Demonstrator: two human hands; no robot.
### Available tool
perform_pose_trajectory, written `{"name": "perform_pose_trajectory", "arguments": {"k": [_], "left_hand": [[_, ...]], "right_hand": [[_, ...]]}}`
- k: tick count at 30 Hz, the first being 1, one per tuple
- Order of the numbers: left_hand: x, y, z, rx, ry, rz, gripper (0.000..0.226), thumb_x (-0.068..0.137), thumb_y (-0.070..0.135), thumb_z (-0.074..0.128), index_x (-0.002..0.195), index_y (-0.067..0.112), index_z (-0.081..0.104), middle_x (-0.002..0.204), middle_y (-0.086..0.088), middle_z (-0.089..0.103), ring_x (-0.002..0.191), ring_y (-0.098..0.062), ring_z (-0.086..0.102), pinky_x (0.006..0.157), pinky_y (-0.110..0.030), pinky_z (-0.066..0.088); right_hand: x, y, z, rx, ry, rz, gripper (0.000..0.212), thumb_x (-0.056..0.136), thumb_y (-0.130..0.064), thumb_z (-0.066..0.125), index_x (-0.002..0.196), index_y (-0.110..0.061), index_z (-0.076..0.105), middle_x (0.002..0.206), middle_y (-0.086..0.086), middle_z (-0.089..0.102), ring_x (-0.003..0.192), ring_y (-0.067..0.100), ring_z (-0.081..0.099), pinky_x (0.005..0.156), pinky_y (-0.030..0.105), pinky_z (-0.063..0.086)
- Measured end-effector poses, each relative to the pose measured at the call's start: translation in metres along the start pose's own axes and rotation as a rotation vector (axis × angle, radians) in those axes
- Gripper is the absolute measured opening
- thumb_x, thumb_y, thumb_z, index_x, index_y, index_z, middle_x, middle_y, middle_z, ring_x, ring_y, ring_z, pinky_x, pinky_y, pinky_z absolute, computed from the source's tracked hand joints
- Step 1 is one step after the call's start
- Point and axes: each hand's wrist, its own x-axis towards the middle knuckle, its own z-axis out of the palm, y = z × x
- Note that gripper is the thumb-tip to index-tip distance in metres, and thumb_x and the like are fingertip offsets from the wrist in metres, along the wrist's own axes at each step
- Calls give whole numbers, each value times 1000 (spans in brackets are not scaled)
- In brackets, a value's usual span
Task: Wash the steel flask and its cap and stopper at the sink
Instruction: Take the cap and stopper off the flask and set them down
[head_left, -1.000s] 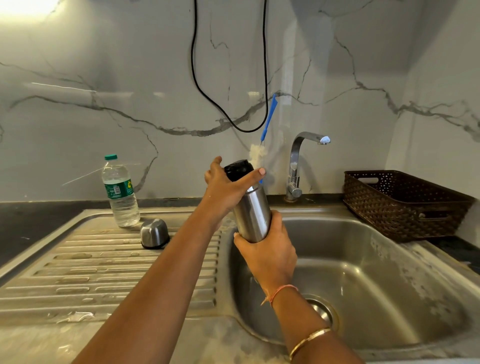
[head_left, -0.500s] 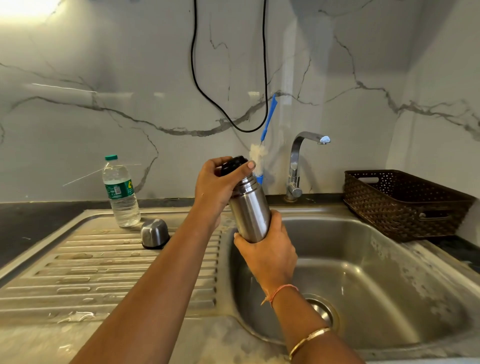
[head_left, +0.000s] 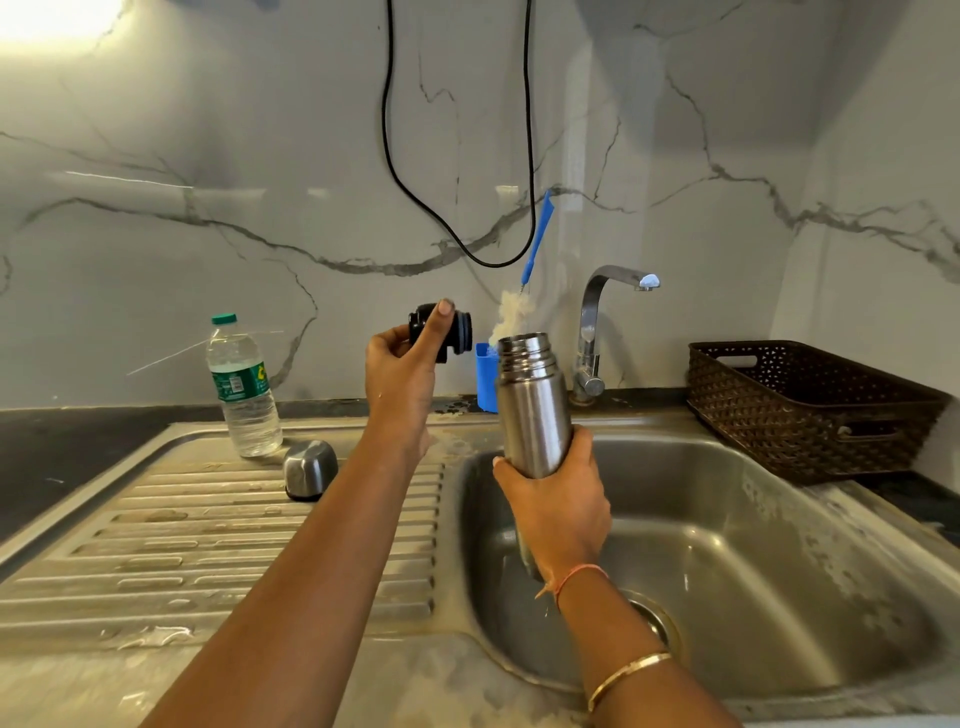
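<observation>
the steel flask (head_left: 532, 410) is standing almost upright, open mouth up, just left of the tap (head_left: 597, 322), over the sink (head_left: 753, 519). the right hand (head_left: 556, 509) is gripping its lower half. the left hand (head_left: 400, 374), further left of the tap, is pinching the black stopper (head_left: 441, 330) clear of the mouth. the cap (head_left: 310, 469) is resting further left on the ribbed surface (head_left: 208, 519). the right hand is sitting nearer the spout.

There is one camera only, worn on my head, wide-angle, facing forward and down at the sink (head_left: 779, 519) from close range. My left hand (head_left: 402, 374) and right hand (head_left: 558, 512) reach in from the bottom edge to mid-frame. The marble wall (head_left: 208, 156) fills the upper half, and the worktop (head_left: 78, 447) sits at the left middle.
</observation>
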Motion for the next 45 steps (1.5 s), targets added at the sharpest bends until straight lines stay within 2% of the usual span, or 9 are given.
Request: {"name": "perform_pose_trajectory", "arguments": {"k": [3,6,8,20,25,30,32,39,45], "left_hand": [[4,-10,-7,-91,-71,-97,73,67,58,70,119,13,48,112,-4,60,107,-15,57,93,-32,45],[1,-31,-11,600,-420,-105,76,58,59,78,112,10,56,102,1,64,99,-19,61,78,-27,47],[-5,-49,-8,974,-442,-35,61,66,45,81,111,15,52,102,5,56,97,-14,55,75,-25,42],[-4,-59,-41,762,-308,65,54,73,33,79,118,18,52,114,2,58,103,-15,56,81,-25,44],[0,-51,-109,907,-198,129,55,69,25,83,116,19,56,109,3,59,102,-17,57,85,-27,42],[5,-39,-169,1002,-184,69,53,69,15,83,113,21,55,106,2,59,98,-17,56,73,-25,39],[10,-38,-182,1065,-161,32,57,68,15,84,118,18,56,109,0,60,99,-18,55,78,-27,38],[17,-47,-198,1106,-214,-26,65,66,9,84,124,14,54,119,-6,60,109,-24,56,91,-31,41],[14,-47,-197,1099,-249,-14,65,69,7,81,127,15,51,120,-6,59,108,-21,53,88,-28,38]], "right_hand": [[7,4,-4,52,71,72,63,64,-46,77,112,-24,44,105,-2,61,91,26,63,78,36,49],[12,6,-8,75,108,117,65,64,-43,77,115,-21,44,109,3,61,95,30,62,78,36,47],[14,7,-9,87,120,122,67,64,-43,78,118,-20,44,111,4,61,97,29,62,78,36,47],[8,4,-3,77,49,87,64,66,-44,78,116,-21,46,110,3,62,95,29,62,75,33,45],[5,3,-3,75,40,73,67,66,-43,79,119,-18,45,114,5,61,98,31,62,80,36,47],[3,3,-2,69,44,81,67,64,-45,79,116,-19,46,111,6,63,95,33,62,76,36,47],[2,4,-2,71,37,75,66,65,-44,79,116,-19,45,111,6,63,95,32,62,77,35,46],[0,4,-4,77,33,64,68,65,-42,80,118,-19,44,112,6,63,97,31,62,81,37,47],[0,4,-3,70,25,62,68,65,-43,80,118,-19,45,112,6,63,97,30,62,81,37,48]]}}
